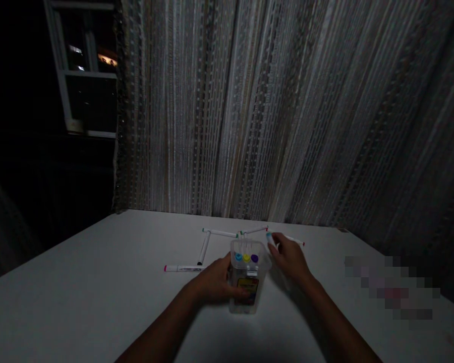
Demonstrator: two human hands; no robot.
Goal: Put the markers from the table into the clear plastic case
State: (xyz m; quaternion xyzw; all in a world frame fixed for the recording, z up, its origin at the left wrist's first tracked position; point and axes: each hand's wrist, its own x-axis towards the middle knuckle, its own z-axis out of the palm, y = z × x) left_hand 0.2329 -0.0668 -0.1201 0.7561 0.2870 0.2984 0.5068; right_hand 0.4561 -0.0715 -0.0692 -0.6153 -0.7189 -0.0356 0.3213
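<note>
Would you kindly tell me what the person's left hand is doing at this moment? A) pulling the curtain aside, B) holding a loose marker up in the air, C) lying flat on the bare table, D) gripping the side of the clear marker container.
D: the left hand is wrapped around the side of the clear container, which stands upright on the white table with coloured marker caps showing inside.
</note>
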